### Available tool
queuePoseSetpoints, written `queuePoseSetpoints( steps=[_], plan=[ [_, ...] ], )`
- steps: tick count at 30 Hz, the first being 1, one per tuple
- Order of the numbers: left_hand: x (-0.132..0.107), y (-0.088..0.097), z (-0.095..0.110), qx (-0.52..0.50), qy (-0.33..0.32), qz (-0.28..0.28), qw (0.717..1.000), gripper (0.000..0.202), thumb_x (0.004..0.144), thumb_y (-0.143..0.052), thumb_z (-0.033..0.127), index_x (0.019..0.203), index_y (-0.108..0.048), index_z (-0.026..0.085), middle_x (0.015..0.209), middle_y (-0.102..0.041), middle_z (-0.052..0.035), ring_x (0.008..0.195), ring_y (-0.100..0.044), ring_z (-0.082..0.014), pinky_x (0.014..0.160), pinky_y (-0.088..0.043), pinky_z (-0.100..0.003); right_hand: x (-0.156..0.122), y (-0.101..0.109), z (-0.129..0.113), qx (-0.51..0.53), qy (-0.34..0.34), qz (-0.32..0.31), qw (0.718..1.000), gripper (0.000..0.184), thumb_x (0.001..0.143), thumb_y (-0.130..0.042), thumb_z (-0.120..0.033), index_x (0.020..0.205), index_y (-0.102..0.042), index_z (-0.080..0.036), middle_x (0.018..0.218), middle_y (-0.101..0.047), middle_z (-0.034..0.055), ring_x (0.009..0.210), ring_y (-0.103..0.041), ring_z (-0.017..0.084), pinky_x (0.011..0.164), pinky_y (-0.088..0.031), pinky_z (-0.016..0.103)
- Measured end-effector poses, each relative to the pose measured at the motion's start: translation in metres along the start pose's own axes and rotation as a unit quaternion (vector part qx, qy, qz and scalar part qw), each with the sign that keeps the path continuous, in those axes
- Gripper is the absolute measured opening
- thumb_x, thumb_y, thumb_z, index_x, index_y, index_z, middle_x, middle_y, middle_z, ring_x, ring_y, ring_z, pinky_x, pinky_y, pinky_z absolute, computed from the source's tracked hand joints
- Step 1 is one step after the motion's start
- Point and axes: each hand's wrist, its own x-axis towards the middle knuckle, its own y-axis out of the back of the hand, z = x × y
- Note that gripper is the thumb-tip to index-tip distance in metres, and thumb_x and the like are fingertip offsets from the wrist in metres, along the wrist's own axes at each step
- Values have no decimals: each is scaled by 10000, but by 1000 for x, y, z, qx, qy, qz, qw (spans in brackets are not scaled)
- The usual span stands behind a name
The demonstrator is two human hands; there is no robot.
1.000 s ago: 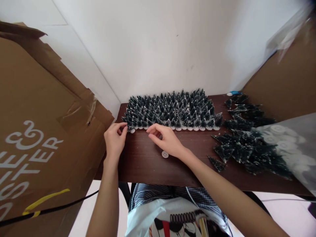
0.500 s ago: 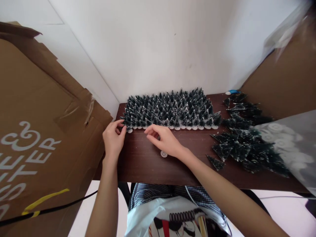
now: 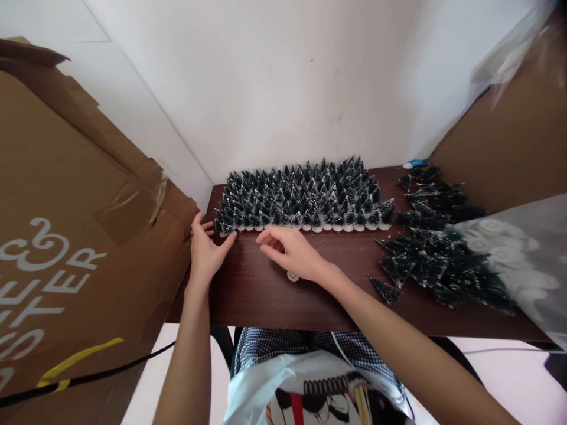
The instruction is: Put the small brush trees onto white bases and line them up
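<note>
Dense rows of small dark green bottle-brush trees [image 3: 301, 198] with frosted tips stand upright on white round bases along the wall. At the near left corner of the rows, my left hand [image 3: 207, 251] has its fingers and thumb spread around a little tree [image 3: 227, 226], the thumb close to its base. My right hand [image 3: 290, 251] hovers just in front of the rows, fingers loosely bent and thumb apart, with nothing visible between them. Below it a single white round base [image 3: 293, 275] lies on the brown table [image 3: 266, 307].
A heap of loose trees [image 3: 443, 265] lies on the right, one tree [image 3: 384, 289] apart from it. Beside them a clear plastic bag [image 3: 527, 260] holds many white bases. A large cardboard box [image 3: 88, 206] borders the left side. A blue item [image 3: 417, 163] sits at the back right.
My left hand has opened from its pinch at the front left tree and shifted slightly outward. The tree stands at the row's corner. My right hand has barely moved.
</note>
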Motion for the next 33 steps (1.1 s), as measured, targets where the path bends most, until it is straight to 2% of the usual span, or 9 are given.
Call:
queuePoseSetpoints(
  steps=[5,13,23,33],
  plan=[
    [0,-6,3,18,12,-6,1000,976,702,-789,371,1510,-280,166,1262,-628,-179,1052,-661,-276,940,-544,-466,1,0,0,12,-4,-7,1000,114,910,-588,-133,981,-656,-189,925,-716,31,803,-655,145,738,-513,290],
    [1,-8,12,52,25,-16,998,953,743,-745,310,1526,-254,81,1246,-653,-199,1054,-675,-280,981,-536,-460,1,-1,1,4,-7,-17,1000,107,908,-594,-121,979,-656,-173,919,-720,31,783,-648,134,734,-504,276],
    [-1,-11,17,98,25,-20,995,940,773,-739,316,1531,-236,78,1238,-654,-208,1109,-669,-324,1019,-502,-491,1,-2,1,-9,-8,-29,1000,112,910,-596,-120,989,-661,-166,915,-724,34,780,-651,139,736,-504,282],
    [-2,-13,15,81,20,-16,996,965,764,-751,309,1537,-217,87,1259,-609,-195,1112,-633,-320,1029,-482,-509,1,-1,2,-11,-12,-35,999,132,908,-598,-122,1010,-666,-171,947,-733,41,809,-668,149,766,-518,298]
  ],
)
